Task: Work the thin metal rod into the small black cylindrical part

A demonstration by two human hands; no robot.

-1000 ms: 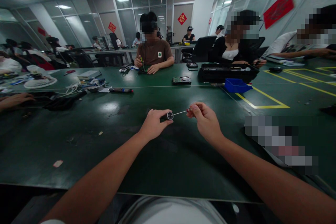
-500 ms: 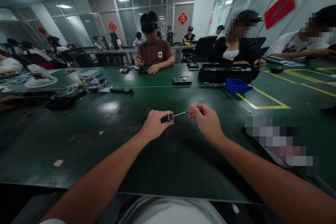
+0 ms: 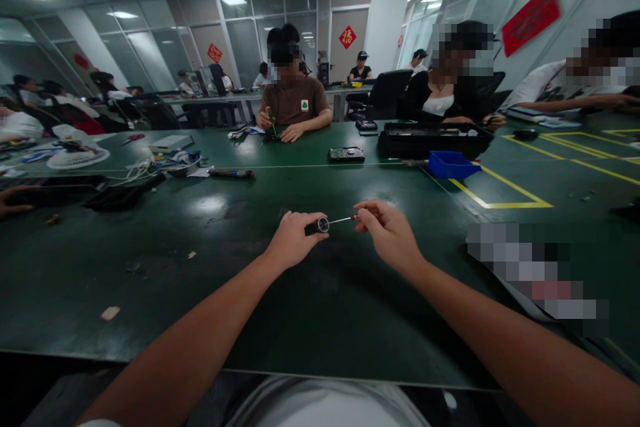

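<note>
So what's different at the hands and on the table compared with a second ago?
The fingers of the right hand have shifted on the thin tool, reaching slightly further left. At the left edge, a co-worker's hand has drawn back leftward. Nothing was visibly picked up or let go. The left hand still grips the black cylinder; the hard drive and blue bin stay put.

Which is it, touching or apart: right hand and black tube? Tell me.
Apart. The head view shows a gap between the right hand and the black tube, the screwdriver's bare shaft visible across it.
</note>
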